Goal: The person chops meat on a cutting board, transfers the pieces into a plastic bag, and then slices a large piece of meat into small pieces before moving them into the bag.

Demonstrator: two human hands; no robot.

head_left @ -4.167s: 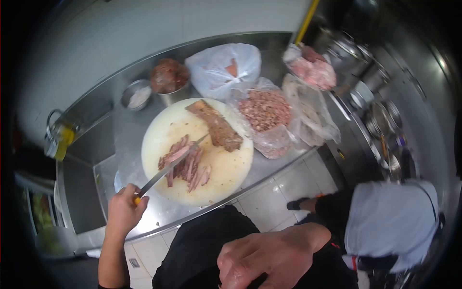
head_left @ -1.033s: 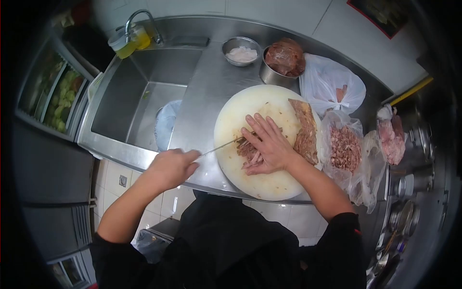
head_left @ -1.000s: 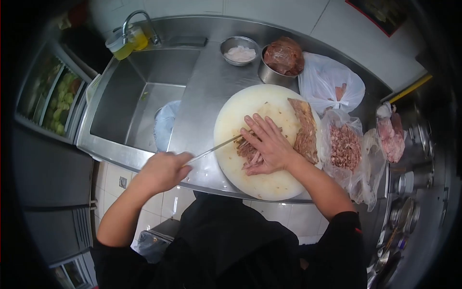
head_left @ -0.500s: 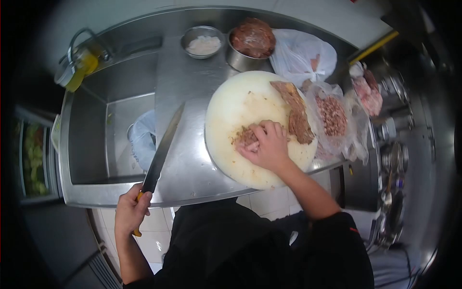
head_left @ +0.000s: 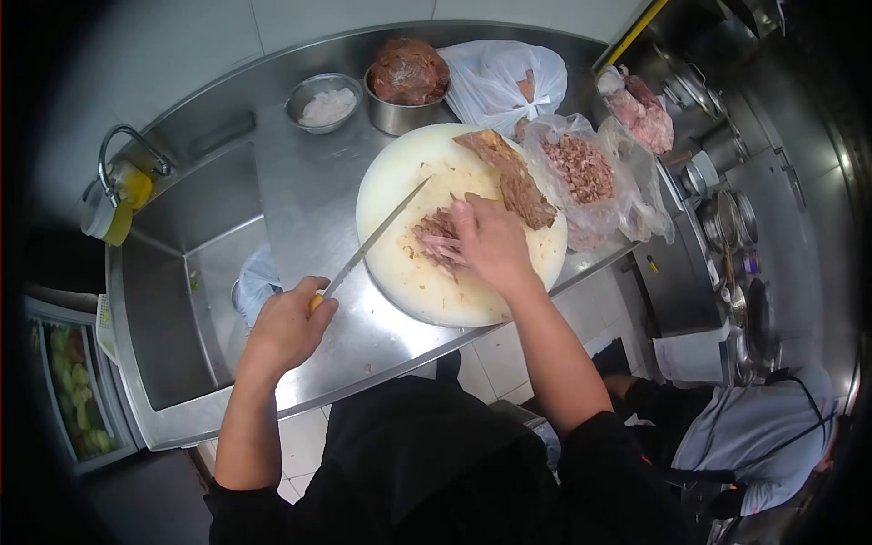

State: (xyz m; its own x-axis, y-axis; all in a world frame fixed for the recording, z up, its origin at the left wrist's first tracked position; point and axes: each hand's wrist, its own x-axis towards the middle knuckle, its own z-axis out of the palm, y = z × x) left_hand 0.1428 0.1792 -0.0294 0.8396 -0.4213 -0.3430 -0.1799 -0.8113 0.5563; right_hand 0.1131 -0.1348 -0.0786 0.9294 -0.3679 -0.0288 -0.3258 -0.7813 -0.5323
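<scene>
Hands, 2 of them, meet over 1 round white cutting board (head_left: 454, 304) on a steel counter (head_left: 309, 182), seen from above. The left hand (head_left: 286, 327), at 7 o'clock of the board, is closed tightly around the yellow handle of 1 long knife (head_left: 377, 238), whose blade slants up across the board's left half toward 12 o'clock. The right hand (head_left: 490, 243) lies mostly open at the board's centre, fingers loosely spread and pressing down on 1 pile of sliced meat (head_left: 431, 241). The pile is a tangle of thin strips, brown at the edges and pinkish inside. Just beside it, at 2 o'clock on the board, lies 1 uncut slab of cooked meat (head_left: 509, 177), long and dark brown. Beyond the board stand 2 metal bowls: a small bowl (head_left: 322, 91) of white pieces at 11 o'clock and a larger bowl (head_left: 406, 77) of brown meat at 12 o'clock. 3 plastic bags sit from 1 to 3 o'clock: a white bag (head_left: 500, 77), a clear bag of minced meat (head_left: 581, 168) and a bag of raw pink meat (head_left: 640, 113). 1 sink (head_left: 182, 300) lies at 9 o'clock.
</scene>
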